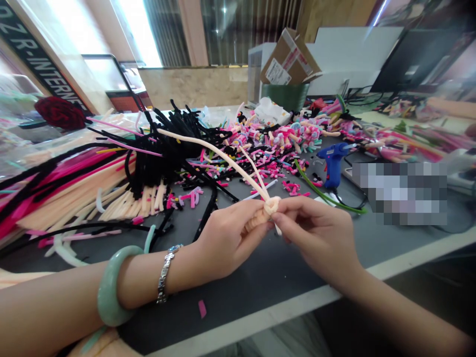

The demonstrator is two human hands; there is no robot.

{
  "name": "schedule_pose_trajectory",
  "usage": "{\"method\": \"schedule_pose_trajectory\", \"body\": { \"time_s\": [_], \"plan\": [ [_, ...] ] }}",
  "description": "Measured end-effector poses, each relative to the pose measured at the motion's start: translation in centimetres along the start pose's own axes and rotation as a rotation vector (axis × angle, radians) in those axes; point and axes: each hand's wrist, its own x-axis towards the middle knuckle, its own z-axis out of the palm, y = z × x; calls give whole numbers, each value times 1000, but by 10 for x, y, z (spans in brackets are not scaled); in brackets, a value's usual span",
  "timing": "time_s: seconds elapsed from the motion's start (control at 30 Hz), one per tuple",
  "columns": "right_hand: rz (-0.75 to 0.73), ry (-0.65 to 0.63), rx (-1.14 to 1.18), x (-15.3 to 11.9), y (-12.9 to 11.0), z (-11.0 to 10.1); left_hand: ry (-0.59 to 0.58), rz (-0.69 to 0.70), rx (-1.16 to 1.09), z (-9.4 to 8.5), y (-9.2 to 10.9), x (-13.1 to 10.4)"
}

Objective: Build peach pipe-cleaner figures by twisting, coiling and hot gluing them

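Note:
Cream pipe cleaners [219, 151], bent and coiled together at one end, are held over the front of the table. My left hand [226, 235] is closed around the thick coiled part, with a green bangle and a silver bracelet on that arm. My right hand [316, 233] pinches the small loop at the end of the coil between thumb and fingers. Two long cream strands rise from the loop toward the upper left. A short cream end pokes out below the fingers. Part of the coil is hidden by my fingers.
A blue glue gun [333, 163] stands right of centre, near a green pipe cleaner [323, 191]. Black pipe cleaners [159, 153] are bundled at left. Pink and multicoloured clippings [271, 131] are heaped behind. A cardboard box [290, 59] sits in a green bin [286, 96].

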Motion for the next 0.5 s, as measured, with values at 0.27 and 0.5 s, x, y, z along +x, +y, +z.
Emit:
{"method": "schedule_pose_trajectory", "body": {
  "time_s": [0.27, 0.5],
  "plan": [
    [-155, 119, -161, -1, -3, 0, -61, -112, -43, -4, 3, 4],
    [-32, 252, 30, 5, 1, -5, -88, -233, -131, -4, 3, 5]
  ]
}}
